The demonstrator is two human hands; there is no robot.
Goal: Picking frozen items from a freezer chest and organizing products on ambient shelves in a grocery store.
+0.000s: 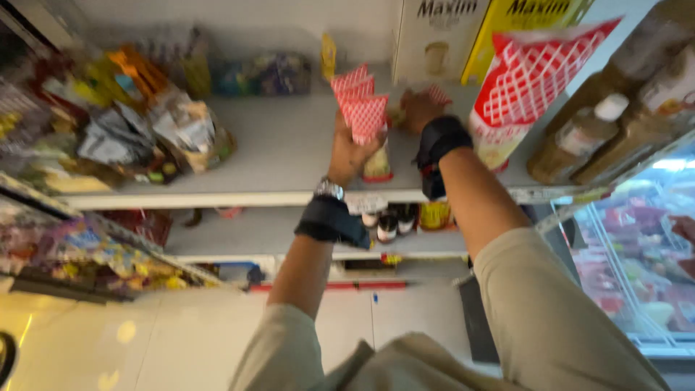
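While left hand (349,153) grips a red-checked packet (365,116) — yellow box (517,32) above.

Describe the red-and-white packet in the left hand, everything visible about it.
The packet is a soft pouch with a red and white lattice pattern on its upper part and a paler, yellowish lower part, blurred. It stands roughly upright over the white shelf, gripped from behind by the left hand. Similar packets stand just behind it. The right hand reaches beside it, not touching.
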